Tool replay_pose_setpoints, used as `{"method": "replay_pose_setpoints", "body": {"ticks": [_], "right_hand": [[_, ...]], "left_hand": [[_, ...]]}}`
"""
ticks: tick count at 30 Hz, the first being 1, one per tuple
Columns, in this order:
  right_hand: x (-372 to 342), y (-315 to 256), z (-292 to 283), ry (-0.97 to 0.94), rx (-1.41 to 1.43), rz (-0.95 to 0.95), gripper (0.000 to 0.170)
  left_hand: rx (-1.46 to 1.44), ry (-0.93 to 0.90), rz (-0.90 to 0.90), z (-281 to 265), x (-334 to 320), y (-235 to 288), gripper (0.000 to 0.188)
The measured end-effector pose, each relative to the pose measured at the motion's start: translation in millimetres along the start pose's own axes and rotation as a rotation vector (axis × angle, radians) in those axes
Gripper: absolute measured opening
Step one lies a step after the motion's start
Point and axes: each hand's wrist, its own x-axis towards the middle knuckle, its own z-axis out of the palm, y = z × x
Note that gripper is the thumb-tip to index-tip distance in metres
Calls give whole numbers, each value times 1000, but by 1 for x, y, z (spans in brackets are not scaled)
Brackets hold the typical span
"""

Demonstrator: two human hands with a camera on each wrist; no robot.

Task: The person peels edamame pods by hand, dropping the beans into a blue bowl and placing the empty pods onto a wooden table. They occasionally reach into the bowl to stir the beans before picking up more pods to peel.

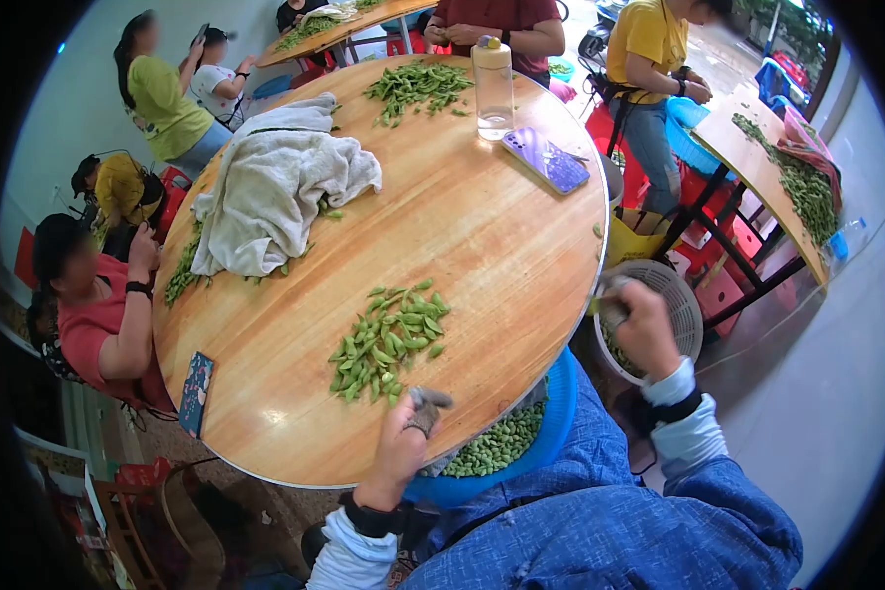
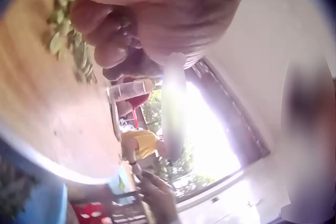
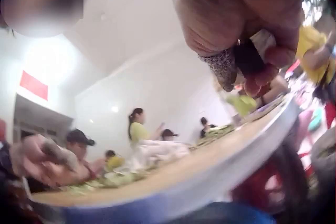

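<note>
My left hand (image 1: 401, 447), with grey covers on its thumb and finger, is at the table's near edge beside a pile of green soybean pods (image 1: 388, 339). In the left wrist view its fingers (image 2: 110, 50) curl in toward the palm, and no pod shows in them. To the right, my right hand (image 1: 647, 326) is over a grey slotted basket (image 1: 691, 320). A blurred green pod (image 3: 242, 104) shows at its pinched fingertips, below a grey knit thumb cover (image 3: 218, 69). Shelled beans (image 1: 497, 444) lie in a blue basin (image 1: 560, 405) at my lap.
On the round wooden table (image 1: 492, 256) are a light cloth (image 1: 275, 187) over pods, another pod pile (image 1: 418, 88), a bottle (image 1: 493, 90), a purple phone (image 1: 546, 160) and a dark patterned phone (image 1: 196, 393). People sit or stand around. A second table (image 1: 757, 162) holds more pods.
</note>
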Motion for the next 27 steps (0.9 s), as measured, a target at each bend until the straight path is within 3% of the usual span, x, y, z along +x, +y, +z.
{"method": "replay_pose_setpoints", "body": {"ticks": [2, 5, 8, 12, 14, 17, 18, 21, 24, 27], "right_hand": [[-4, 25, -22, 12, -114, 150, 13], [-10, 18, -21, -19, 36, 201, 17], [-13, 0, -2, -100, 234, 182, 21], [-15, -25, 31, -309, 369, 247, 22], [-15, -39, 47, -395, 427, 182, 25], [-14, -59, 67, -540, 481, 123, 32], [-17, -56, 81, -550, 510, 76, 34], [-20, -64, 107, -669, 643, 48, 26], [-22, -75, 122, -713, 865, 19, 31], [-17, -80, 108, -728, 667, -58, 25]], "left_hand": [[472, 159, 307, -4, 15, 7, 19], [1136, 245, 333, -3, 44, 27, 16], [1381, 174, 394, -1, 72, 25, 10], [1491, 122, 421, 1, 77, 33, 5], [1500, 130, 422, -1, 76, 28, 6], [1131, 213, 434, -10, 61, 17, 17], [770, 156, 260, -14, 57, 10, 18], [164, 144, 180, -4, 35, 13, 15], [-21, 61, 276, 4, 18, 11, 19], [-91, 85, 294, 6, 9, 8, 17]]}}
